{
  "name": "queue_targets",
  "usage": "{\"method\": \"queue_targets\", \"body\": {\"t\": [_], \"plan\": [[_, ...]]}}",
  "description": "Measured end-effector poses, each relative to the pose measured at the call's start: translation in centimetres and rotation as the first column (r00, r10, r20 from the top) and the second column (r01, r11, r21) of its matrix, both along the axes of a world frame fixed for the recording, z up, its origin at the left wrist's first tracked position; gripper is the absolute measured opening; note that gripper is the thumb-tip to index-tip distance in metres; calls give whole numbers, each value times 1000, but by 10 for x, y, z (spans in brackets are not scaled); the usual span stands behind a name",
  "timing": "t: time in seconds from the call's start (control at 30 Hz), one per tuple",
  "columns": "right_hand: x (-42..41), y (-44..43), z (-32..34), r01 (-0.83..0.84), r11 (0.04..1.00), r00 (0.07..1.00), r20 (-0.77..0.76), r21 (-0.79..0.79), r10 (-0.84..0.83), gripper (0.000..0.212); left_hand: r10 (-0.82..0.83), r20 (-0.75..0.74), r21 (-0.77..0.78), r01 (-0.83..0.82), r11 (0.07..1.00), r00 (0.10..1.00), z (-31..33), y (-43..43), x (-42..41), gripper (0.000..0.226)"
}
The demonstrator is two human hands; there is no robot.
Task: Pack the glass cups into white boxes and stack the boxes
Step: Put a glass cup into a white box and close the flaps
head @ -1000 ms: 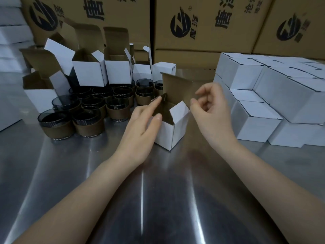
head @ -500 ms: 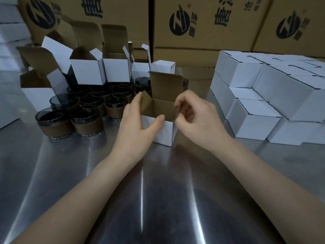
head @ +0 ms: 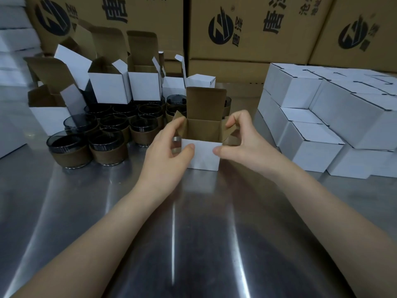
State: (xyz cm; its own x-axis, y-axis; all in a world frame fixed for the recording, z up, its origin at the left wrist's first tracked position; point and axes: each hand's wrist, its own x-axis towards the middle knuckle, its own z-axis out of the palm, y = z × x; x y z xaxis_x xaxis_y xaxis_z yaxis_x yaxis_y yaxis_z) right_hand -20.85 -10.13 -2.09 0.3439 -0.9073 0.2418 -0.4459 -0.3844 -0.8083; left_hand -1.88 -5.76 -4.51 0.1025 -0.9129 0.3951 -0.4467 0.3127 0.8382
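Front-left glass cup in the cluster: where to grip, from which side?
Likely best: grip the front-left cup around its brown sleeve, coming from the front-left. It stands upright and that side is free, while another cup stands close on its right and more crowd behind.

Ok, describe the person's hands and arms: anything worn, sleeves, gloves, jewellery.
Nothing is worn on either. The left hand and right hand have no gloves, and no rings show on the fingers in view. The left forearm and right forearm carry no sleeve, watch or bracelet down to the frame's edge.
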Motion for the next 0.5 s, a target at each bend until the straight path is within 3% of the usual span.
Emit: {"method": "queue_targets", "body": {"t": [0.17,0.27,0.37,0.5], "plan": [[0,-7,-8,12,997,998,63,-82,-7,54,-51,85,-15,52,999,995,2,2,0,64],[-2,-8,-8,2,995,999,51,-101,3,55,128,230,-116,-104,988,965,8,2,8,59],[-3,-9,-9,-7,995,996,85,-95,15,56,414,447,-184,-371,910,793,19,1,27,47],[0,-7,-8,-11,996,997,76,-91,18,57,511,630,-57,-622,781,585,26,5,49,58]]}}
